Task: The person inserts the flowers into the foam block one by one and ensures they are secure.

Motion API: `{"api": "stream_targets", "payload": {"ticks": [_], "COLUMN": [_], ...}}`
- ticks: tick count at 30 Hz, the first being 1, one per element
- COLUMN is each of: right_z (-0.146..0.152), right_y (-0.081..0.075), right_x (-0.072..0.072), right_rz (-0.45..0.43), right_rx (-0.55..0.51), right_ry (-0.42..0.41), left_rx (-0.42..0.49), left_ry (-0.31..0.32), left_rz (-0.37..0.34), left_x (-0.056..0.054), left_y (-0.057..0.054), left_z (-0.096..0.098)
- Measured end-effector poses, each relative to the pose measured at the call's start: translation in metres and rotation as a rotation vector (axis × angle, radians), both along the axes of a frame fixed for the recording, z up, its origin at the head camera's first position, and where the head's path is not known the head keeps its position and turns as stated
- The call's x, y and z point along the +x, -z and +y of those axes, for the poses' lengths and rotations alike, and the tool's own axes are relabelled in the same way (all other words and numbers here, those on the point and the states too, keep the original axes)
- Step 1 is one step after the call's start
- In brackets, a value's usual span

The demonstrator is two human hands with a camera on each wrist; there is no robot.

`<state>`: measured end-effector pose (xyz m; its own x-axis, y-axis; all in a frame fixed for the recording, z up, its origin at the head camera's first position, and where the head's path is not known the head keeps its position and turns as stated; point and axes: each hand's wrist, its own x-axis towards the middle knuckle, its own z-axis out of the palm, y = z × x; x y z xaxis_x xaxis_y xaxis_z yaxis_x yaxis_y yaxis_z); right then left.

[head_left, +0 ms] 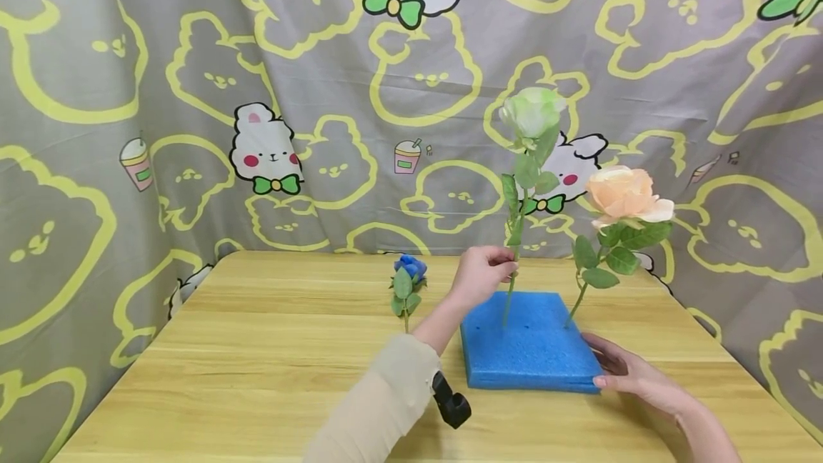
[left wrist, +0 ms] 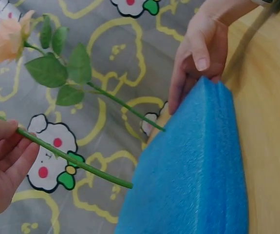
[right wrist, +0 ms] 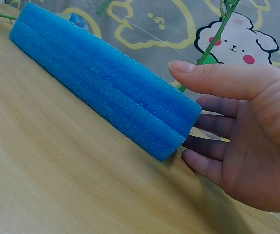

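Observation:
My left hand [head_left: 481, 277] pinches the green stem of a pale green-white rose [head_left: 532, 116] between thumb and fingers. The rose stands nearly upright, and its stem's lower end meets the top of a blue foam block [head_left: 530, 359]. At the block's right front corner is my right hand [head_left: 633, 377], fingers fairly straight along the side. In the right wrist view its thumb [right wrist: 217, 80] extends by the upper edge. A peach rose [head_left: 626, 195] with green leaves stands in the block's right part, leaning right.
A blue rose [head_left: 411, 268] lies on the wooden table [head_left: 276, 356], left of the block, its stem partly behind my left forearm. Small holes show in the foam's top. A patterned grey curtain [head_left: 321, 91] hangs behind the table. A black mount [head_left: 452, 402] sits at my left wrist.

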<state>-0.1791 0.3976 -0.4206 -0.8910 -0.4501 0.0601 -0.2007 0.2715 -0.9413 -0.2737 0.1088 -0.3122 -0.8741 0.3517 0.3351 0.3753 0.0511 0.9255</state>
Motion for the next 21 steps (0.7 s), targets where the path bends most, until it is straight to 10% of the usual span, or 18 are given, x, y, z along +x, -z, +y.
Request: {"api": "stream_targets", "payload": {"ticks": [21], "right_z": [-0.001], "right_y": [-0.001], "right_x": [0.000], "right_rz": [-0.033], "right_rx": [0.013], "right_ry": [0.024], "left_rx": [-0.048], "left_ry": [-0.036], "left_rz": [0.014], "left_x": [0.002], "left_y": [0.020], "left_z": [0.040]}}
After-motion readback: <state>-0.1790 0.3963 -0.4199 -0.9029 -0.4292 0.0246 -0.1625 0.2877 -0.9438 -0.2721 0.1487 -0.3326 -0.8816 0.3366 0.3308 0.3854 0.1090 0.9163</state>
